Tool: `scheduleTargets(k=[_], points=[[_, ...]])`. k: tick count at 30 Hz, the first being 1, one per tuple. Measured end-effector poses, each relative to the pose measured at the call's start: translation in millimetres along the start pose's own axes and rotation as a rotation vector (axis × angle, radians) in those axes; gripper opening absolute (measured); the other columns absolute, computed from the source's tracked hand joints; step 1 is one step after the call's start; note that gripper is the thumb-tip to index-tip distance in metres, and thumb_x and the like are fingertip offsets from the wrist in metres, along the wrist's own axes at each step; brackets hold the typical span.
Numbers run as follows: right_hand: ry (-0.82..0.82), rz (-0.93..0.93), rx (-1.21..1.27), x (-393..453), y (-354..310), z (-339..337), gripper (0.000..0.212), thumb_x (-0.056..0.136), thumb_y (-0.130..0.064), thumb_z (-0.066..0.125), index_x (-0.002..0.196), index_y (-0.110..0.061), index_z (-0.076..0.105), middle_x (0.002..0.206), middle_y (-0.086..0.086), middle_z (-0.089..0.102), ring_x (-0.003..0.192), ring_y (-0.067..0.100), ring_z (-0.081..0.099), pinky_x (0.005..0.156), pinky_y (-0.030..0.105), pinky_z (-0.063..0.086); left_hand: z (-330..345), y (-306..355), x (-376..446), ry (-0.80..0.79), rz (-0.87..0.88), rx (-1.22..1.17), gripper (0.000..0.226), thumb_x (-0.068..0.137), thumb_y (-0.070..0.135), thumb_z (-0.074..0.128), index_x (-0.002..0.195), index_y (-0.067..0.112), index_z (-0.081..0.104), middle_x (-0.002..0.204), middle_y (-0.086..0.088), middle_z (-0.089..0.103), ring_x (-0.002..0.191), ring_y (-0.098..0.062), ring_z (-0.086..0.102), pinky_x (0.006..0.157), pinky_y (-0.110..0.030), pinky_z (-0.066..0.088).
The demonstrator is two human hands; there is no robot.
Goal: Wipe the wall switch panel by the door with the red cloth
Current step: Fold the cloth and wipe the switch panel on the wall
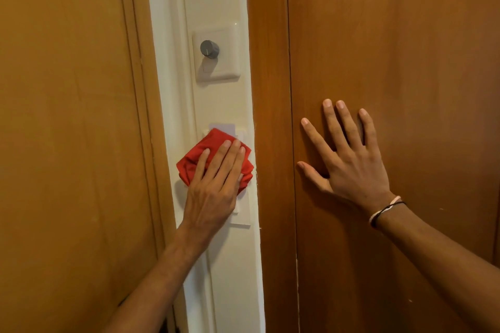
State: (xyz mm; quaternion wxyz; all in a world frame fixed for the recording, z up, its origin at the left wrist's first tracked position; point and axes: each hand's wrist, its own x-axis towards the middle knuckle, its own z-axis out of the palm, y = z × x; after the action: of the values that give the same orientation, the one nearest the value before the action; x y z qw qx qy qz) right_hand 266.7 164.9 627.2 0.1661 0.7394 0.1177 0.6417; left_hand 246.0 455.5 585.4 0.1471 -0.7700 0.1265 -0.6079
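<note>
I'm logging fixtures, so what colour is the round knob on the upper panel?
Dark grey, on the dimmer knob; the head view shows it.

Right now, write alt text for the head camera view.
A person's left hand presses a red cloth flat against a white switch panel on a narrow white wall strip. The right hand rests open on the wooden door beside it. Above sits another plate with a grey dimmer knob.

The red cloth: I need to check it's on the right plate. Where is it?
In the head view the red cloth lies under the left hand, pressed on the lower switch panel, on the white strip below the dimmer knob.
</note>
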Motion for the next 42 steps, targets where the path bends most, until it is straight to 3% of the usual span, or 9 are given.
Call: scheduleTargets(k=[5, 10, 14, 16, 19, 24, 35, 38, 42], points=[[-0.002, 0.000, -0.008, -1, 1, -1, 0.086, 0.099, -0.075, 0.030, 0.167, -0.023, 0.024, 0.175, 0.021, 0.018, 0.162, 0.042, 0.019, 0.128, 0.064, 0.023, -6, 44, 8, 0.014, -0.428, -0.181, 0.052, 0.101, 0.028, 0.044, 0.147, 0.006, 0.041, 0.152, -0.016, 0.045, 0.145, -0.034, 0.035, 0.116, -0.058, 0.035], [0.006, 0.004, -0.002, 0, 1, -1, 0.086, 0.098, -0.075, 0.033, 0.167, -0.023, 0.028, 0.174, 0.020, 0.020, 0.161, 0.042, 0.021, 0.127, 0.064, 0.024, 6, 42, -11, 0.021, -0.345, -0.133, 0.051, 0.102, 0.030, 0.036, 0.146, 0.005, 0.042, 0.151, -0.018, 0.046, 0.143, -0.037, 0.037, 0.112, -0.060, 0.039], [0.002, -0.001, 0.000, -1, 1, -1, 0.085, 0.099, -0.074, 0.030, 0.167, -0.023, 0.026, 0.174, 0.021, 0.019, 0.162, 0.042, 0.021, 0.127, 0.064, 0.025, 0, 53, -6, 0.020, -0.597, -0.224, 0.052, 0.104, 0.031, 0.032, 0.148, 0.004, 0.039, 0.153, -0.018, 0.043, 0.145, -0.036, 0.035, 0.116, -0.059, 0.035], [0.000, 0.001, 0.006, 0, 1, -1, 0.085, 0.099, -0.074, 0.029, 0.167, -0.023, 0.026, 0.174, 0.021, 0.019, 0.162, 0.042, 0.020, 0.127, 0.064, 0.025, 2, 58, -6, 0.013, -0.550, -0.209, 0.052, 0.105, 0.031, 0.030, 0.149, 0.005, 0.037, 0.154, -0.018, 0.041, 0.146, -0.036, 0.032, 0.118, -0.057, 0.030], [0.001, 0.004, 0.008, 0, 1, -1, 0.086, 0.099, -0.074, 0.029, 0.167, -0.022, 0.027, 0.174, 0.021, 0.020, 0.161, 0.042, 0.021, 0.127, 0.064, 0.025, 10, 39, -20, 0.026, -0.268, -0.117, 0.050, 0.103, 0.031, 0.037, 0.146, 0.005, 0.041, 0.151, -0.018, 0.046, 0.144, -0.037, 0.036, 0.114, -0.060, 0.036], [0.005, -0.003, 0.002, 0, 2, -1, 0.086, 0.099, -0.074, 0.030, 0.167, -0.022, 0.026, 0.174, 0.021, 0.019, 0.162, 0.042, 0.019, 0.128, 0.064, 0.022, 5, 53, -6, 0.041, -0.552, -0.188, 0.050, 0.104, 0.029, 0.033, 0.147, 0.005, 0.040, 0.152, -0.019, 0.044, 0.144, -0.038, 0.034, 0.115, -0.059, 0.034], [0.013, -0.004, -0.016, 0, 0, 1, 0.086, 0.099, -0.075, 0.030, 0.167, -0.022, 0.026, 0.174, 0.021, 0.019, 0.162, 0.042, 0.020, 0.129, 0.064, 0.021, -1, 17, 18, 0.051, -0.102, -0.011, 0.058, 0.089, 0.035, 0.069, 0.138, 0.008, 0.055, 0.142, -0.015, 0.058, 0.134, -0.037, 0.052, 0.110, -0.058, 0.042], [0.007, 0.001, -0.006, -1, 0, -1, 0.086, 0.099, -0.074, 0.031, 0.167, -0.022, 0.027, 0.174, 0.021, 0.020, 0.162, 0.042, 0.020, 0.128, 0.064, 0.022, -1, 16, 17, 0.083, -0.175, -0.072, 0.054, 0.093, 0.035, 0.063, 0.138, 0.006, 0.055, 0.142, -0.015, 0.058, 0.134, -0.036, 0.051, 0.109, -0.058, 0.043], [0.015, 0.000, 0.004, -1, 1, 0, 0.085, 0.099, -0.074, 0.031, 0.166, -0.022, 0.029, 0.174, 0.021, 0.022, 0.161, 0.042, 0.022, 0.127, 0.064, 0.025, 3, 35, 15, 0.146, -0.451, -0.210, 0.045, 0.101, 0.024, 0.048, 0.140, 0.002, 0.050, 0.143, -0.019, 0.055, 0.137, -0.037, 0.048, 0.110, -0.061, 0.042]])
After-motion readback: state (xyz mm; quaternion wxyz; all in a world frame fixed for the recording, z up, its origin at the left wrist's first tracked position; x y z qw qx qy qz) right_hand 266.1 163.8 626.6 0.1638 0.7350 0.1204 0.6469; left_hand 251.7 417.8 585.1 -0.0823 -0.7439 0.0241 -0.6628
